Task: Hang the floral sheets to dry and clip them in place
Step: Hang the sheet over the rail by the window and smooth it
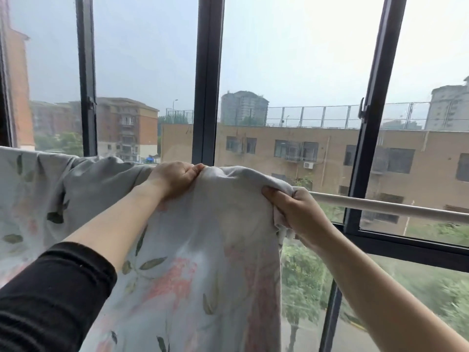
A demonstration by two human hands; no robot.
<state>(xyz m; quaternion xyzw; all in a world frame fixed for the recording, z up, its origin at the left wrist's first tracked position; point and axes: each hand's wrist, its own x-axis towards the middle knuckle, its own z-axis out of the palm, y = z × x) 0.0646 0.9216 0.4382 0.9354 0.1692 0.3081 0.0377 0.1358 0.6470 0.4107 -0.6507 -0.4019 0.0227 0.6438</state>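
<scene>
A pale grey floral sheet with pink flowers and green leaves hangs over a white rail that runs across the window. My left hand is shut on a fold of the sheet at the top of the rail. My right hand grips the sheet's right edge, bunched against the rail. The sheet covers the rail from the left edge of the view to my right hand; the rail is bare to the right. No clips are in view.
Dark window frames stand right behind the rail, with a latch handle on the right frame. Buildings and trees show through the glass. More of the sheet drapes on the left.
</scene>
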